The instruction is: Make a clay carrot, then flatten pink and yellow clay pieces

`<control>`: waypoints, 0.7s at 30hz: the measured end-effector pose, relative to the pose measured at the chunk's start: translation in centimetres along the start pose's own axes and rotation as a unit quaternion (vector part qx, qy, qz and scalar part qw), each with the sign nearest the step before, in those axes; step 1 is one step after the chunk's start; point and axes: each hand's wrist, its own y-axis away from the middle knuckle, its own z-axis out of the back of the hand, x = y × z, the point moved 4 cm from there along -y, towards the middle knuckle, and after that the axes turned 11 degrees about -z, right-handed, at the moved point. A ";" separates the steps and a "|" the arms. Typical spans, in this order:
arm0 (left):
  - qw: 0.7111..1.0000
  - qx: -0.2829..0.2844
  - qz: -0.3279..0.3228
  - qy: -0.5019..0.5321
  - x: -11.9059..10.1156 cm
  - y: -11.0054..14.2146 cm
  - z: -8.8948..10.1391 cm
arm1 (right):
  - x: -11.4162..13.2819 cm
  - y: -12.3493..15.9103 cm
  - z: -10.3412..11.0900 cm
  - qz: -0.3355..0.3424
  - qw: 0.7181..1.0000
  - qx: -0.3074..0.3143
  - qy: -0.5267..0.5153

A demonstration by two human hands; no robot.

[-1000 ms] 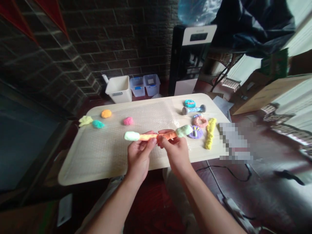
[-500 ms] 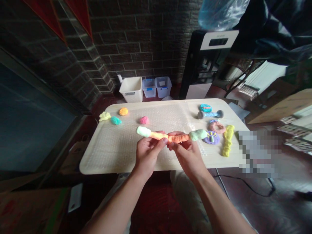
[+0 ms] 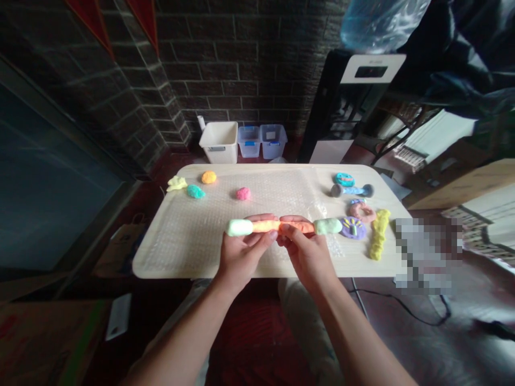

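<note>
Both hands pinch the orange middle of a clay dumbbell point(image 3: 265, 226), held level above the table's near side. Pale green lumps form its two ends. My left hand point(image 3: 241, 260) grips the left half, thumb in front and fingers behind. My right hand point(image 3: 308, 257) does the same on the right half, and the two thumbs nearly meet at the centre. Beyond the hands, a pink clay lump point(image 3: 243, 193) lies on bubble wrap point(image 3: 185, 236). Just right of the dumbbell's right end is a purple clay disc point(image 3: 354, 229) with yellow strips.
On the table point(image 3: 354, 265), teal point(image 3: 196, 191), orange point(image 3: 208, 177) and pale yellow clay point(image 3: 176, 183) lie far left. At right are a blue dumbbell with grey ends point(image 3: 352, 191), a pinkish ring point(image 3: 362, 212) and a yellow twisted piece point(image 3: 379, 236). A water dispenser point(image 3: 332, 107) stands behind.
The clay dumbbell, which sagged at its middle, now looks straighter and more level. Both hands keep hold of it, and the camera view has shifted slightly.
</note>
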 end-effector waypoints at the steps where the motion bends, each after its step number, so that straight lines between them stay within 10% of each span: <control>1: 1.000 0.003 0.001 0.001 0.0 0.0 -0.1 | -0.1 0.0 -0.1 -0.003 1.000 -0.004 -0.006; 11: 0.999 -0.030 -0.010 -0.025 0.3 0.5 -0.4 | -1.3 -0.1 -0.7 -0.058 0.997 0.000 -0.058; 18: 0.994 -0.099 -0.022 -0.036 -0.3 -1.7 3.1 | -0.6 0.5 -1.1 -0.046 0.988 0.141 0.036; 21: 0.998 -0.045 0.001 -0.046 -0.4 -2.3 4.3 | -0.1 0.1 0.0 -0.066 0.991 0.110 0.042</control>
